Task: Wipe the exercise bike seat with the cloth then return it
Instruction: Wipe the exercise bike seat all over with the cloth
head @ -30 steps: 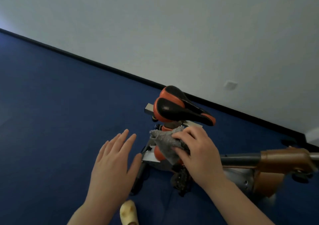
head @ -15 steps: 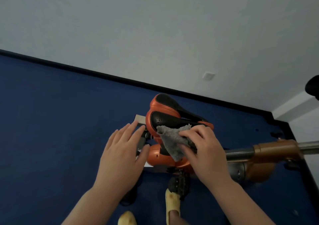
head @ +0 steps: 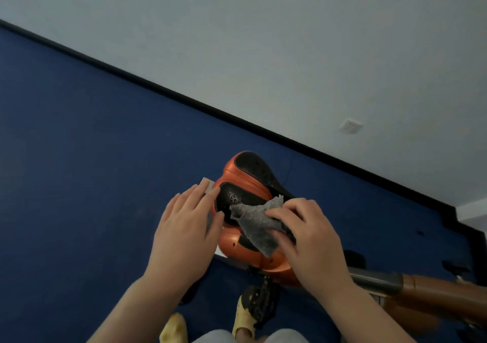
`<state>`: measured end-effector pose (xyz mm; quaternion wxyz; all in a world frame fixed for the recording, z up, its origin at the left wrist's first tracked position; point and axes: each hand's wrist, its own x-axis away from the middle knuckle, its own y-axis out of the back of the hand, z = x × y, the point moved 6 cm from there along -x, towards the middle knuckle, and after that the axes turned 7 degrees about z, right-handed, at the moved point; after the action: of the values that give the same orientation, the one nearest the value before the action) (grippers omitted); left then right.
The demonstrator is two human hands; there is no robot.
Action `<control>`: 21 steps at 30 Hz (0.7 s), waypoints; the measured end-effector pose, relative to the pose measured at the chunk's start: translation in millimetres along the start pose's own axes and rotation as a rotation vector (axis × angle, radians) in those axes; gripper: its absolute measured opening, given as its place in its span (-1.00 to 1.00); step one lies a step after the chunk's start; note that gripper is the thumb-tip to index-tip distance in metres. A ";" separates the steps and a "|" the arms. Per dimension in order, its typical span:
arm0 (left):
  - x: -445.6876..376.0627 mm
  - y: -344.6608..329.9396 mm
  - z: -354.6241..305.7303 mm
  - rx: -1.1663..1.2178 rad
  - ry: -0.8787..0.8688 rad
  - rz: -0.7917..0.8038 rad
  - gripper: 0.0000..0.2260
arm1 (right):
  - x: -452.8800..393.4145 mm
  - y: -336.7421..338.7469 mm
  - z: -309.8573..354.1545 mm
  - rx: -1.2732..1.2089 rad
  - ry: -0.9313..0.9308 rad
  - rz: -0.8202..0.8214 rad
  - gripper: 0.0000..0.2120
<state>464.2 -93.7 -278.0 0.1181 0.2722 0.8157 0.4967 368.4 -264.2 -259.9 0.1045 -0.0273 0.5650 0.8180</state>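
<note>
Blue floor lies under the orange and black padded bike seat (head: pixel 246 184). Its long side runs from eleven o'clock to five. The right hand (head: pixel 311 240) pinches the grey fuzzy cloth (head: pixel 257 224) on the seat's near end. The left hand (head: pixel 184 232), fingers flat, rests at nine o'clock.

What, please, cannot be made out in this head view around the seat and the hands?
- Seat: its near part is hidden under the cloth and right hand.
- Seat's left edge: covered by the left hand.
- Bike frame: blurred, cut off by the right edge.
- Slippers: partly hidden behind a pedal, cut by the bottom edge.
</note>
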 end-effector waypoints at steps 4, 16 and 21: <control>-6.5 -7.5 -6.8 0.034 0.099 -0.066 -0.59 | -20.8 -13.4 -16.6 0.000 0.124 0.020 -0.73; -5.5 -39.9 1.8 0.269 0.192 -0.026 -0.59 | -16.3 -62.1 -26.9 -0.043 0.111 0.012 -0.63; -5.0 -45.6 11.2 0.514 0.189 -0.071 -0.61 | -33.1 -80.6 -1.1 -0.108 0.145 -0.024 -0.55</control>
<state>458.6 -104.4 -323.6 -0.0141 0.2169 0.9313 0.2923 416.9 -242.5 -328.9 0.0716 -0.0989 0.5259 0.8417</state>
